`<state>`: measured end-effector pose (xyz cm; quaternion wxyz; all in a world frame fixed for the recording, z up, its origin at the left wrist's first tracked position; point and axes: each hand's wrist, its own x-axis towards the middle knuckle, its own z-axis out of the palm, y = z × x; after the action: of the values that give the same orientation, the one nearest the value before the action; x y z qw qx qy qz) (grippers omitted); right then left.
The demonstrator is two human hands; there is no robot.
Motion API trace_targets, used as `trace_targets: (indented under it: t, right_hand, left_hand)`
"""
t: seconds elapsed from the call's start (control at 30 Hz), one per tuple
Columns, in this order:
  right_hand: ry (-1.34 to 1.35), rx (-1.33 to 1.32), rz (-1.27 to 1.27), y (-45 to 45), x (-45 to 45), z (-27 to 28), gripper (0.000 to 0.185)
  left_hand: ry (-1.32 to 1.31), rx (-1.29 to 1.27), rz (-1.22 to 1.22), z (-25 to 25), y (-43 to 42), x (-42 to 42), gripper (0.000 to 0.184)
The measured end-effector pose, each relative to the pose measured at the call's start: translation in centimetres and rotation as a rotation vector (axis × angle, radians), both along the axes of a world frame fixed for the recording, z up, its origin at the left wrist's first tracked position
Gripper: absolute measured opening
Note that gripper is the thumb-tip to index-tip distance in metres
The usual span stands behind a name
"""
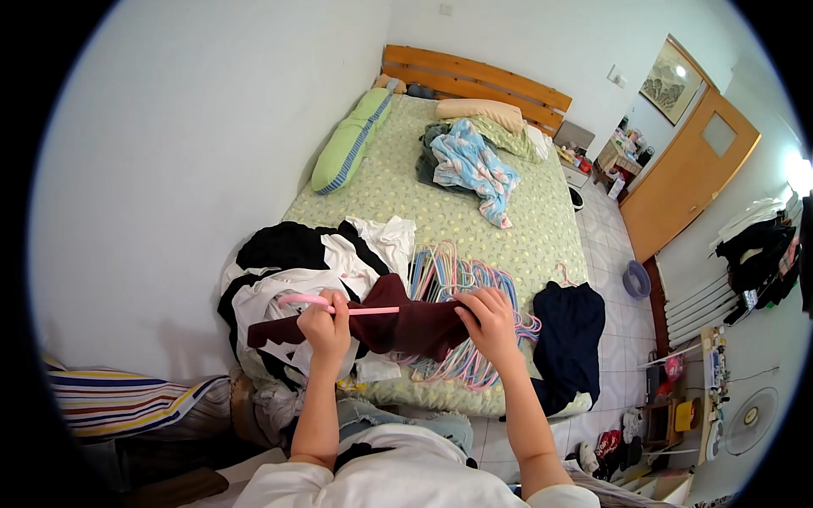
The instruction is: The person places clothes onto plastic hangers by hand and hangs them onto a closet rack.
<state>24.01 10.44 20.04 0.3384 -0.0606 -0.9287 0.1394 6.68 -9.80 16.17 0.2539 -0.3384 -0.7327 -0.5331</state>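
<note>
My left hand (326, 326) is closed around a pink hanger (373, 311), whose curved end sticks out to the left of my fist. Stretched between my hands is a dark maroon garment (423, 326), with the hanger's straight bar lying along it. My right hand (489, 322) pinches the garment's right end. Beneath the garment, a pile of pastel hangers (474, 275) lies on the bed (542, 245). Black and white clothes (296, 254) are heaped left of the hangers. A dark navy garment (569, 330) on another pink hanger lies at the right edge.
A light blue patterned cloth (474, 161) lies crumpled farther up the bed, near pillows. A long green cushion (351, 144) rests along the wall. On the floor at right is a purple basin (636, 279). A fan (751, 416) and shelf stand at lower right.
</note>
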Motion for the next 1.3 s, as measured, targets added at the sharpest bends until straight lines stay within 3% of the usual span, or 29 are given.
trace_targets:
  t: [0.07, 0.27, 0.47, 0.7, 0.77, 0.87, 1.1, 1.3]
  right_hand:
    - [-0.085, -0.086, 0.02, 0.0, 0.3, 0.0, 0.018]
    - [0.101, -0.296, 0.093, 0.4, 0.3, 0.1, 0.013]
    - [0.299, -0.229, -0.082, 0.6, 1.7, 0.2, 0.014]
    - [0.307, -0.247, -0.062, 0.0, 2.8, 0.5, 0.016]
    - [0.269, -0.331, -0.101, 0.1, 2.8, 0.2, 0.02]
    - [0.336, -0.258, -0.167, -0.6, 1.7, 2.0, 0.025]
    - [-0.125, -0.176, 0.101, 0.3, 1.5, 1.2, 0.022]
    - [-0.046, -0.156, 0.076, -0.3, 0.4, 0.9, 0.02]
  left_hand:
    - [0.072, -0.028, -0.002, 0.1, 0.0, -0.1, 0.021]
    - [0.103, -0.014, 0.002, 0.0, -0.2, -0.7, 0.016]
    - [-0.01, 0.048, 0.054, -0.3, -0.5, -0.8, 0.018]
    - [-0.243, 0.168, 0.054, -0.8, -0.5, -1.5, 0.025]
    - [-0.188, 0.155, 0.038, -0.4, -0.3, -1.3, 0.025]
    - [-0.134, 0.098, -0.002, 0.1, -0.3, -0.7, 0.024]
    - [-0.025, 0.06, -0.038, 0.5, 0.7, -0.6, 0.02]
    - [0.074, 0.021, -0.062, 1.4, 3.4, -0.2, 0.016]
